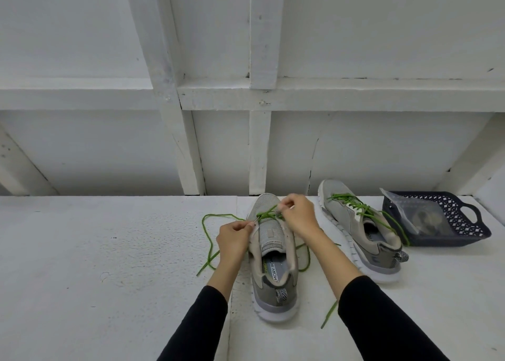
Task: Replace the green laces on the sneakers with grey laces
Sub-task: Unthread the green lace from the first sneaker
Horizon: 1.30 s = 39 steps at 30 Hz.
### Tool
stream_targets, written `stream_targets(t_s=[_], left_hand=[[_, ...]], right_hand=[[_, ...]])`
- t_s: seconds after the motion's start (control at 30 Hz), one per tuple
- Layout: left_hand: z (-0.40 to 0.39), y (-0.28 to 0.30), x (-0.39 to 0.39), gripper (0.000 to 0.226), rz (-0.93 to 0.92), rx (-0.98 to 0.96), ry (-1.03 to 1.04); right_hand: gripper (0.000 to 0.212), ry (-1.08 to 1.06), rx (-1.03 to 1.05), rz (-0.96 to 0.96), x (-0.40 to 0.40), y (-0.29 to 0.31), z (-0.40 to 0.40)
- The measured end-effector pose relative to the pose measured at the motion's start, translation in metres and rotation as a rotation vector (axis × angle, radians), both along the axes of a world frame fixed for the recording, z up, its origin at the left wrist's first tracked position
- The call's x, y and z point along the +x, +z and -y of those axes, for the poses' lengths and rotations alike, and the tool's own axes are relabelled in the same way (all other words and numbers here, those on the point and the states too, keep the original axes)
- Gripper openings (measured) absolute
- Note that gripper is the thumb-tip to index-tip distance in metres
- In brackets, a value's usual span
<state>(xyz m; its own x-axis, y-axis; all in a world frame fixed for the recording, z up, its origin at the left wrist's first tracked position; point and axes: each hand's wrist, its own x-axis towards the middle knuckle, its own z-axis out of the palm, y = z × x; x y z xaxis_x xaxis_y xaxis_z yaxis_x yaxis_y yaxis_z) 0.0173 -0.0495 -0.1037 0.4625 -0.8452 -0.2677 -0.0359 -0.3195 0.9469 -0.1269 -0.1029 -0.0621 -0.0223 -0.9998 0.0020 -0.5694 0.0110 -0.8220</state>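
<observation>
1. The tabletop [109,251] looks painted white, matt and slightly rough, with a pebbled grain
2. The near sneaker [273,276] has a grey woven mesh upper, a smooth matt rubbery white sole and a printed insole
3. The far sneaker [352,224] shows the same knit cloth and a matt sole
4. The green laces [207,240] are braided cord, matt
5. The basket [464,224] is dark perforated plastic, holding a glossy clear plastic bag [410,213]
6. The wall [82,60] is white-painted boards and battens, matt, cracked in places
7. The sleeves [382,319] are black matt cloth
</observation>
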Motion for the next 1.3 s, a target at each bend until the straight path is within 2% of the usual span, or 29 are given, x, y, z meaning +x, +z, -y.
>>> stream_targets(t_s=[0.07,0.13,0.2,0.27,0.37,0.43,0.57,0.7,0.8,0.93,0.97,1.07,1.13,1.23,1.3], left_hand=[[0.000,-0.002,-0.001,0.009,-0.008,-0.006,0.009],[0.000,-0.002,-0.002,0.010,-0.011,-0.008,0.015],[0.001,-0.003,-0.002,0.008,-0.006,-0.006,0.014],[0.000,-0.002,-0.002,0.006,-0.010,-0.004,0.013],[0.000,-0.002,-0.001,0.007,-0.014,-0.003,0.006],[0.000,-0.002,-0.001,0.006,-0.009,-0.002,0.001],[0.000,-0.001,-0.001,0.008,0.004,-0.011,-0.004],[-0.001,-0.001,-0.002,0.009,0.005,-0.013,-0.003],[-0.001,-0.001,-0.001,0.006,0.009,-0.004,-0.004],[-0.001,-0.001,-0.001,0.010,0.009,-0.008,-0.002],[-0.001,-0.001,-0.001,0.009,0.010,-0.008,-0.001],[-0.001,-0.001,-0.002,0.008,0.014,-0.017,0.007],[-0.001,-0.002,-0.002,0.007,0.010,-0.008,0.017],[-0.001,-0.002,-0.003,0.006,0.005,0.011,0.024],[-0.001,-0.002,-0.003,0.007,0.006,0.011,0.027]], right_hand=[[0.016,-0.183,0.133,0.296,-0.014,-0.004,0.000],[0.020,-0.272,0.238,0.394,-0.024,-0.012,-0.002],[0.018,-0.275,0.277,0.310,-0.028,-0.022,-0.004],[0.014,-0.266,0.224,0.195,-0.026,-0.024,-0.006],[0.028,-0.172,-0.054,0.049,-0.014,-0.008,-0.003],[0.025,-0.008,-0.153,0.010,-0.005,0.007,-0.001],[0.017,0.410,0.042,-0.246,0.009,0.015,0.002],[0.012,0.404,0.066,-0.528,0.015,0.008,0.005],[0.013,0.398,0.057,-0.553,0.018,0.008,0.005],[0.027,0.315,0.095,-0.184,0.008,0.014,0.001],[0.026,0.271,0.116,-0.030,0.004,0.015,0.000],[0.023,0.150,0.264,0.593,-0.010,0.019,-0.005],[0.025,0.087,0.304,0.902,-0.022,0.020,-0.007],[0.027,-0.092,0.281,1.118,-0.041,0.018,-0.003],[0.028,-0.188,0.306,1.075,-0.049,0.011,0.001]])
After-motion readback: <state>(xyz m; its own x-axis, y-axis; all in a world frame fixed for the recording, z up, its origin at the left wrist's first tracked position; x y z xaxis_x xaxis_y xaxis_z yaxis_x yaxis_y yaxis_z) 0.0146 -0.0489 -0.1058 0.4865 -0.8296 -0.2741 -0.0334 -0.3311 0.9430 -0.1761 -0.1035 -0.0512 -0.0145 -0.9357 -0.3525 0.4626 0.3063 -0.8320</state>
